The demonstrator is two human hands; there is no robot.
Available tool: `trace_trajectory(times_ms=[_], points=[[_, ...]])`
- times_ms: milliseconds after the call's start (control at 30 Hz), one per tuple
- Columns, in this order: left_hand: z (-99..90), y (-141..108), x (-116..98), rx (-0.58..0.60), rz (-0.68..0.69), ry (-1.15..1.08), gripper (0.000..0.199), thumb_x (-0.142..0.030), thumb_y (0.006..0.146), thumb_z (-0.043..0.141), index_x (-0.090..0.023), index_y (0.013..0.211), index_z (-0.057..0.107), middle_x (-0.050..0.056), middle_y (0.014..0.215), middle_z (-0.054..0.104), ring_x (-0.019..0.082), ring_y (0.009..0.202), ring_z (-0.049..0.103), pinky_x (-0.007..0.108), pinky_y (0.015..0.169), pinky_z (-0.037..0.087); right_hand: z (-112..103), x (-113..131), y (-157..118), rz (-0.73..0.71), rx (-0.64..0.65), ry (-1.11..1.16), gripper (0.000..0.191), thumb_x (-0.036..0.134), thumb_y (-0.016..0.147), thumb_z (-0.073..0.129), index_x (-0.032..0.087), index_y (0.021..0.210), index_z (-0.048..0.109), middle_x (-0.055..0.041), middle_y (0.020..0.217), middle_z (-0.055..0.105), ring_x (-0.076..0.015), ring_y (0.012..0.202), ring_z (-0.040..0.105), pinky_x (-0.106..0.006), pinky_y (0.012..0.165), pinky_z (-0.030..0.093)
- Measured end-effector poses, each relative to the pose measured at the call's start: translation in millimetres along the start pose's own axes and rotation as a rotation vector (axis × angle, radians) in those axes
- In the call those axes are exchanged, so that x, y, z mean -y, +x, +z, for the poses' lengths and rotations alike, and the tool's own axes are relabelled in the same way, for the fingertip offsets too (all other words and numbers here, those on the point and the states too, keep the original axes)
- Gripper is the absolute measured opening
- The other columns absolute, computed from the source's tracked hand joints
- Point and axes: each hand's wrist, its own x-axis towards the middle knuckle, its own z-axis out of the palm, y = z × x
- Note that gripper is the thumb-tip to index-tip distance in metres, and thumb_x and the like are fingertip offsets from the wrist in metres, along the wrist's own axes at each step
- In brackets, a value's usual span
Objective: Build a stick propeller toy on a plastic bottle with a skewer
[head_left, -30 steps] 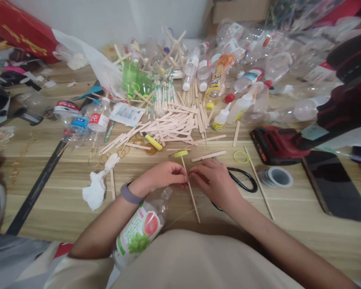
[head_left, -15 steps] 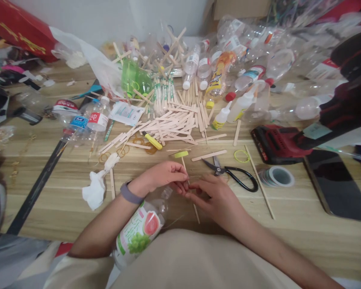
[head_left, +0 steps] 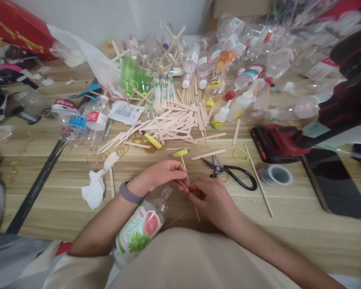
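Note:
My left hand [head_left: 170, 176] pinches a thin wooden stick [head_left: 184, 162] that slants past its fingertips, a yellow bottle cap [head_left: 181, 153] at the top end. My right hand [head_left: 212, 198] meets it from the right, fingers pressed together beside the stick; what they hold, if anything, is too small to make out. A faint thread-like line [head_left: 177, 219] shows below the hands. Under my left forearm a clear plastic bottle with a fruit label [head_left: 138, 233] leans, partly covered. Black-handled scissors [head_left: 240, 176] lie right of my right hand.
Flat wooden sticks [head_left: 171, 124] are heaped ahead, with a yellow-handled tool [head_left: 153, 140] in front. Plastic bottles [head_left: 249, 76] crowd the back. To the right are a red power tool [head_left: 276, 142], a tape roll [head_left: 278, 176] and a phone [head_left: 338, 182]. Crumpled tissue [head_left: 94, 190] lies left.
My right hand's fingers have drawn closer together at the stick. My left hand keeps its pinch, and the stick stays in nearly the same place.

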Motion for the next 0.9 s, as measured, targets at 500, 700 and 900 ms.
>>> trace_trajectory(times_ms=[500,700,900], points=[[-2.1,5,7,-0.031,0.000,-0.115,0.011,-0.018,0.082,0.066,-0.013,0.076,0.059,0.005,0.076,0.073,0.011,0.070,0.072,0.019,0.069,0.054,3,2,1,-0.005,-0.098,-0.137,0.019,0.016,0.081,0.065,0.019,0.062,0.060,0.0008,0.059,0.058,-0.0160,0.059,0.055,-0.031,0.061,0.030],[-1.3,-1,0,-0.025,0.069,0.106,0.011,-0.020,0.082,0.062,-0.015,0.075,0.056,0.001,0.074,0.068,0.008,0.053,0.062,0.017,0.045,0.043,-4,-3,1,-0.047,-0.095,-0.092,0.012,0.016,0.086,0.060,0.019,0.075,0.062,-0.0008,0.069,0.061,-0.0160,0.063,0.056,-0.028,0.060,0.036],[-0.2,-8,-5,0.035,0.134,0.402,0.009,-0.024,0.082,0.057,-0.017,0.077,0.057,-0.003,0.068,0.060,0.009,0.059,0.056,0.021,0.055,0.044,-10,-11,3,-0.047,-0.111,-0.085,0.013,0.019,0.091,0.053,0.019,0.080,0.060,-0.0042,0.075,0.062,-0.0192,0.068,0.058,-0.030,0.063,0.040]])
